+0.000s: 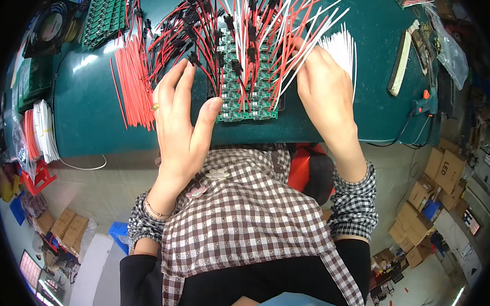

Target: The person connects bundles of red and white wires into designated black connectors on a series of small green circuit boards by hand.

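Observation:
A panel of green circuit boards [246,116] lies on the table in front of me. Red and white wires [249,60] stand up from it, many with black connectors [191,31] at their ends. My left hand [181,106] is at the panel's left edge, fingers stretched and thumb apart, with nothing in it. On the panel's right side, my right hand [329,88] has its fingers curled in at the red and white wires [299,51]. Its fingertips are partly hidden among them, and they look closed on the wires.
Loose red wires [134,85] lie left of the panel, white wires [342,48] to its right. More circuit boards [105,15] sit at the far left. A glue gun [424,103] with a cable and a worn strip [400,64] lie on the right. The table's near edge [108,151] curves before me.

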Available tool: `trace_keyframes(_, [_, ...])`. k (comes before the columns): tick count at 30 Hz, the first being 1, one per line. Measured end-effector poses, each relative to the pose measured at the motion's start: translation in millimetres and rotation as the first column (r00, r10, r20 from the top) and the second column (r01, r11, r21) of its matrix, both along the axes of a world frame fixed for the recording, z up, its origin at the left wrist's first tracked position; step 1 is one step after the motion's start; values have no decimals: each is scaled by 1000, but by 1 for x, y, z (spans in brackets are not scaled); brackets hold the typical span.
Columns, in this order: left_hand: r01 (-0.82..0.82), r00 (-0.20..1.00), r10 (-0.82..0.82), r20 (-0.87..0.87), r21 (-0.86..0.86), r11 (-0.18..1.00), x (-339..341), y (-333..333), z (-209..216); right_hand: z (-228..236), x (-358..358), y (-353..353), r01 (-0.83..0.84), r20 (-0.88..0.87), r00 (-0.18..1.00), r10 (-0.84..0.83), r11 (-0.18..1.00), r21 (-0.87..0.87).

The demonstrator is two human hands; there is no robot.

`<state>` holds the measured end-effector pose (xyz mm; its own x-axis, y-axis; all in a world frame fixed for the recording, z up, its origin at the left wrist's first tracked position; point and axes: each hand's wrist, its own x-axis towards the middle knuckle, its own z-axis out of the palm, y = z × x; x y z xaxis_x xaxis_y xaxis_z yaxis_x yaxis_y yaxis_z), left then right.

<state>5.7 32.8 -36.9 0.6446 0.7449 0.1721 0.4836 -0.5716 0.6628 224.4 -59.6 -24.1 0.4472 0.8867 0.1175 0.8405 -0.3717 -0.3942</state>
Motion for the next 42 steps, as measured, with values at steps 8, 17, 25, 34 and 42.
trace_keyframes(8, [-7, 998, 10, 67, -50, 999, -2, 4, -5, -7, 4, 9, -56, 1, 998, 56, 998, -15])
trace_keyframes(17, [-16, 993, 24, 119, -67, 998, 4, 3, -10, -23, 8, 17, -131, 32, 991, 128, 982, 133])
trace_keyframes(25, [-24, 996, 30, 89, -63, 998, 1, 3, 1, -18, 10, 25, -102, -137, 984, 112, 992, 81])
trace_keyframes(34, [12, 1000, -8, 14, -275, 962, -28, -17, 22, -34, 24, 35, 16, -534, 839, 107, 975, 221])
trace_keyframes(42, [-35, 999, 43, 5, -481, 876, -21, -19, 7, -34, 29, 41, 38, -721, 683, 115, 981, 192])
